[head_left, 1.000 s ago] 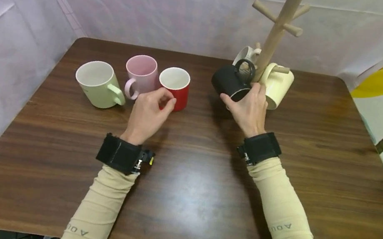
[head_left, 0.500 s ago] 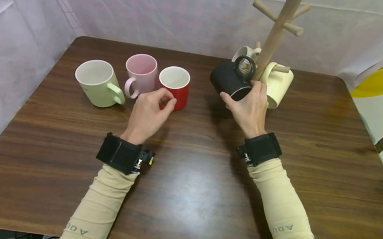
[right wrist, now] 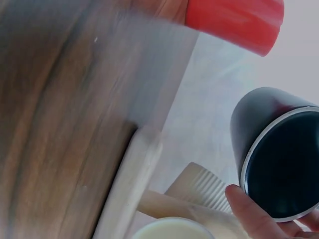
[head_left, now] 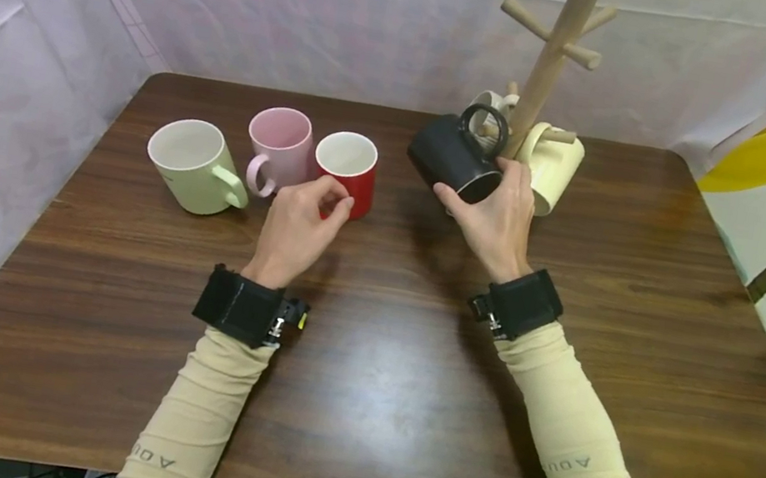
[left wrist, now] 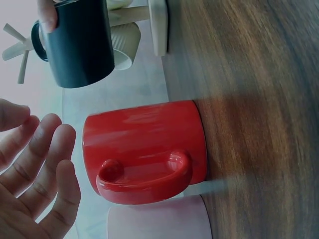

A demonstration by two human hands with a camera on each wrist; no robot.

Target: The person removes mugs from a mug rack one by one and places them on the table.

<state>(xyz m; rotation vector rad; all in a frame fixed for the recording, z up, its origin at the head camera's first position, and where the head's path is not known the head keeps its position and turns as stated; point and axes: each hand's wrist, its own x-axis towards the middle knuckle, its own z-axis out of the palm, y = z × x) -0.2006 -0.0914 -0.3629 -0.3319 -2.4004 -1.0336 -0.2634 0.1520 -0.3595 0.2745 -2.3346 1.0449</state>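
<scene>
My right hand (head_left: 496,220) grips a black mug (head_left: 446,156) near its rim. The mug is tilted on its side in the air, handle up and mouth towards me, just left of the post of a wooden mug tree (head_left: 551,64). Its dark inside and pale rim show in the right wrist view, with fingers (right wrist: 254,214) at the rim. My left hand (head_left: 297,229) hovers in front of an upright red mug (head_left: 363,189), fingers loosely curled and holding nothing. A gap separates these fingers from the red mug (left wrist: 139,134) in the left wrist view.
A cream mug (head_left: 554,170) hangs on the tree's right side, and a white ribbed mug (head_left: 480,116) hangs behind the black one. Left of the red mug stand a pink mug (head_left: 285,142) and a light green mug (head_left: 192,173). Bare pegs (head_left: 526,18) stick out higher up.
The black mug has shifted slightly left, away from the post, and turned a little in my right hand's grip. My left hand has stayed in place.
</scene>
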